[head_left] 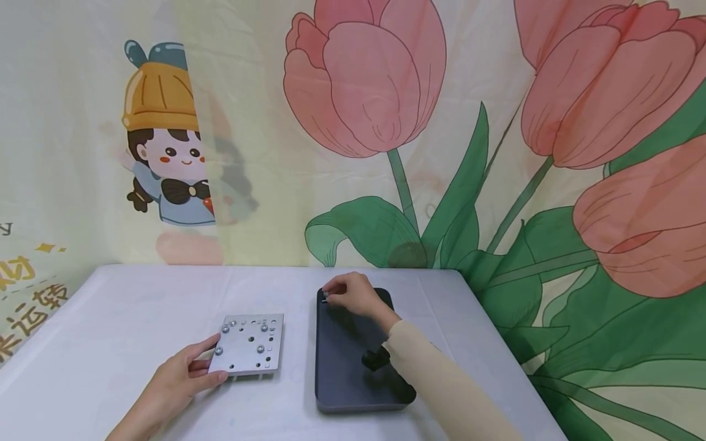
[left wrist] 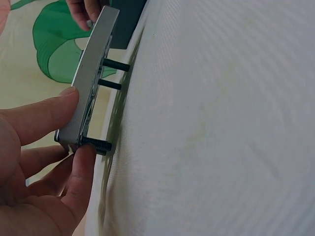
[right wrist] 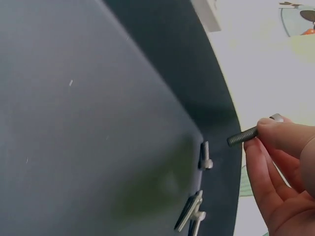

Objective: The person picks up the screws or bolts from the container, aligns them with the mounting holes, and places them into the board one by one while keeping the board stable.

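Note:
My left hand [head_left: 179,375] grips a square metal plate [head_left: 242,340] by its left edge, thumb on one side and fingers on the other. Several bolt heads show on the plate's top, among small holes. In the left wrist view the plate is seen edge-on, and threaded bolt shanks [left wrist: 115,65] stick out of its underside, just over the cloth. Thumb and fingers of my right hand [head_left: 355,295] pinch a loose bolt [right wrist: 243,136] at the far left corner of a dark tray [head_left: 353,389]. Several more bolts [right wrist: 206,156] lie in the tray along its wall.
The table [head_left: 154,300] wears a white cloth. Behind it hangs a printed backdrop [head_left: 265,153] with tulips and a cartoon figure. A small black device [head_left: 375,358] at my right wrist overlaps the tray in the head view.

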`<state>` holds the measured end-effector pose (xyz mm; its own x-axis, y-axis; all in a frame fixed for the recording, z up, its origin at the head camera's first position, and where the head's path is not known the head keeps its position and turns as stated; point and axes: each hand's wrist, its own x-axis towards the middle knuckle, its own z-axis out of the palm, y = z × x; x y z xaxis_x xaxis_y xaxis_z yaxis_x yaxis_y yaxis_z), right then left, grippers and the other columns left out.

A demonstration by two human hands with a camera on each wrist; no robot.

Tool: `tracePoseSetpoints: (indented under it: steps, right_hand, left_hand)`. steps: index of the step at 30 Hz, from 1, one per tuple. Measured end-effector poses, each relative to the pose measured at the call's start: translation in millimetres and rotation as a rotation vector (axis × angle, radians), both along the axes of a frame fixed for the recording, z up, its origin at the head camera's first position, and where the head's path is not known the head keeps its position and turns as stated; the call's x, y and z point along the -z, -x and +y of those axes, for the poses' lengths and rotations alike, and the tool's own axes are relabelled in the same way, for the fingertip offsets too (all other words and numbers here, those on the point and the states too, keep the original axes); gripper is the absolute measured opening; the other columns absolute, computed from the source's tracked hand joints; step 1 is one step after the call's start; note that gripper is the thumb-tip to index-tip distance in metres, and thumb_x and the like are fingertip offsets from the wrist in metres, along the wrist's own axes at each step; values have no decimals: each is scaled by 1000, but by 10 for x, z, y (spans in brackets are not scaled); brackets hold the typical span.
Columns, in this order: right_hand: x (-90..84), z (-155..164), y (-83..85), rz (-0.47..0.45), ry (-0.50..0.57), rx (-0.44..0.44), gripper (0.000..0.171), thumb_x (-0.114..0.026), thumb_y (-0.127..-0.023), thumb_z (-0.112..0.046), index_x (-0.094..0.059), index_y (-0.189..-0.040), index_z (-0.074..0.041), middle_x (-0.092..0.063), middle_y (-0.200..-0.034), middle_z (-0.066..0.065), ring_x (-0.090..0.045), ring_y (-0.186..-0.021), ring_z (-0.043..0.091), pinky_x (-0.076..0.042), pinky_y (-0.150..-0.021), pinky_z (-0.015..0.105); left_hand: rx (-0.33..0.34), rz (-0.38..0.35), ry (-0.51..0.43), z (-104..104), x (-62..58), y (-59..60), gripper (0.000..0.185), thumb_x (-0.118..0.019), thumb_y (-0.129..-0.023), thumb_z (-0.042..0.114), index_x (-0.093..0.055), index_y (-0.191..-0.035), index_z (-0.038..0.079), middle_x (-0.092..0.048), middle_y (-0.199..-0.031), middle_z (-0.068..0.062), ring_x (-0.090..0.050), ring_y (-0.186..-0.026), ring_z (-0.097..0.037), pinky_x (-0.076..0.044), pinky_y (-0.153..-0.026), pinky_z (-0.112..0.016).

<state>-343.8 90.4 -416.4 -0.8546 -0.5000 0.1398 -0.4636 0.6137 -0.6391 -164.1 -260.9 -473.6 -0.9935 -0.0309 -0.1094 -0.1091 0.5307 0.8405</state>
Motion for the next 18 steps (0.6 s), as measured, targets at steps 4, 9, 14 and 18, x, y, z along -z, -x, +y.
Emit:
tracePoseSetpoints:
  steps: [4, 9, 14, 18]
  right_hand:
    - [-37, -56, -27, -21, 52, -7, 20, -79, -97, -11, -81, -116, -11, -77, -99, -4, -68, -90, 7, -57, -80, 26]
    - [-77, -162, -43, -11, 90, -27, 19, -81, -95, -10, -81, -114, -12, -77, -97, -4, -68, -87, 5, -57, -78, 24]
    - [-119, -300, -78, -17, 117, -57, 19, -81, -95, -9, -81, -113, -10, -77, -96, -4, -68, -84, 6, -57, -76, 23]
    - [-141, -419, -106, -41, 150, -97, 20, -81, -95, -8, -80, -115, -6, -76, -95, -3, -70, -82, 6, -58, -75, 23]
  left_hand:
    - [0, -5, 7, -1, -10, 4, 97, -90, -86, 37, -40, -165, 10, -59, -145, -24, -66, -121, -28, -54, -76, -25]
    - [-4, -11, 13, 0, -10, 22, 98, -91, -85, 38, -40, -164, 11, -58, -147, -25, -66, -121, -28, -55, -77, -25]
    - [-8, -12, 16, -2, 4, 30, 98, -91, -85, 38, -41, -164, 11, -57, -148, -26, -66, -121, -29, -55, -77, -24]
    - [-9, -7, 13, -4, 8, 32, 98, -92, -84, 37, -41, -164, 10, -58, -146, -25, -67, -121, -28, -55, -78, -23]
